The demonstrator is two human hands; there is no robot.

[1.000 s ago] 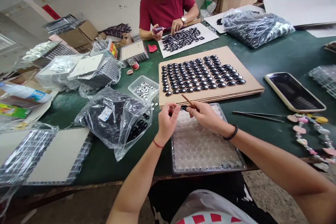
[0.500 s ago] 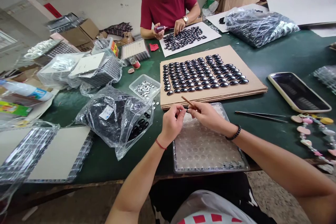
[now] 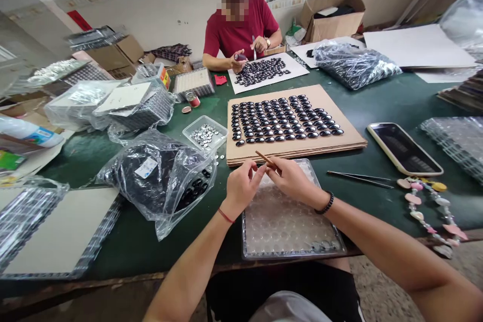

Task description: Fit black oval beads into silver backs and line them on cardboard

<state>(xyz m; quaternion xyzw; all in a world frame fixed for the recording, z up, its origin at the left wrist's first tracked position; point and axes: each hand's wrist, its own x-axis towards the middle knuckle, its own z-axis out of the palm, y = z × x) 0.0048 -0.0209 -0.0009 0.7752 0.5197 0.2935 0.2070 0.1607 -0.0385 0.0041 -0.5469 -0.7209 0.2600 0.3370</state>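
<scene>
My left hand [image 3: 243, 186] is closed in a pinch, with a small dark piece barely showing at its fingertips. Touching or almost touching it, my right hand [image 3: 293, 181] grips a thin brown wooden stick [image 3: 265, 158] that slants up to the left. Both hands are over the far end of a clear plastic tray [image 3: 289, 221] with round pockets. Just beyond lies a stack of brown cardboard sheets [image 3: 260, 153], topped by rows of shiny black oval pieces [image 3: 279, 115]. An opened clear bag of black pieces [image 3: 151, 181] sits left of my hands.
Small metal discs fill part of a clear box [image 3: 206, 131]. Tweezers [image 3: 358, 177], a phone [image 3: 405, 148] and a bead string [image 3: 418, 201] lie right. Across the table, a person in red [image 3: 241, 35] holds a small bottle over white board [image 3: 267, 78]. Wrapped trays [image 3: 124, 105] stand left.
My view has tilted up and shifted a little right. Both hands stay together, and the dark piece between them is less visible. The person opposite now holds a slim tool upright.
</scene>
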